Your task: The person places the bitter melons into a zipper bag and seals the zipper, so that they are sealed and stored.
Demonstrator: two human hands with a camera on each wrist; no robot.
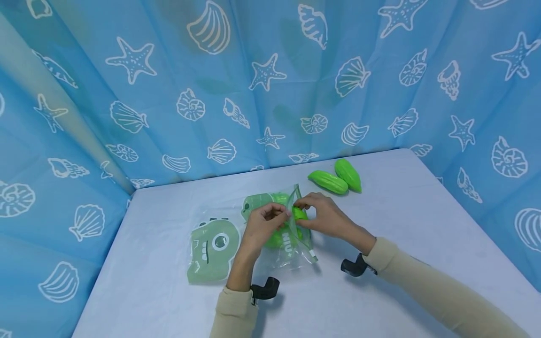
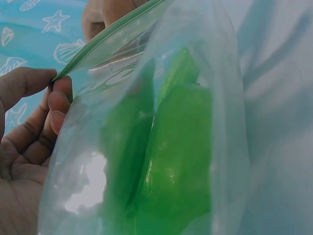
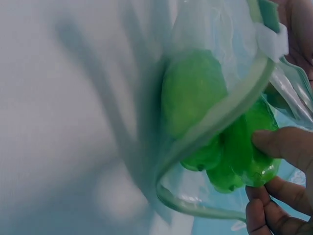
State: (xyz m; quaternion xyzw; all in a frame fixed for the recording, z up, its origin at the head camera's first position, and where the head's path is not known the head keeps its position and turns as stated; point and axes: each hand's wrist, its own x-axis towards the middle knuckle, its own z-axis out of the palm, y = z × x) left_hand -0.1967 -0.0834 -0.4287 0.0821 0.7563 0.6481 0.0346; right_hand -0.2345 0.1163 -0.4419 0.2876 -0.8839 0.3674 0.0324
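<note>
The left hand [image 1: 259,230] had a narrow grip on the rim [image 2: 110,33] of the bag [image 1: 215,249] on the bench [image 1: 143,263]; the right hand [image 1: 327,216] pinched a fruit [image 3: 261,169] at its mouth. If the limp rim folded, the fruit could snag or drop.

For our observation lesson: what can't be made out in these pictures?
Head view: how many green pieces the bag holds; the left grip blocks some.
Left wrist view: most of the right grip, cut off by the top edge; the bag's lower part, by the bottom edge.
Right wrist view: most of the left grip, cut off by the right edge.
</note>
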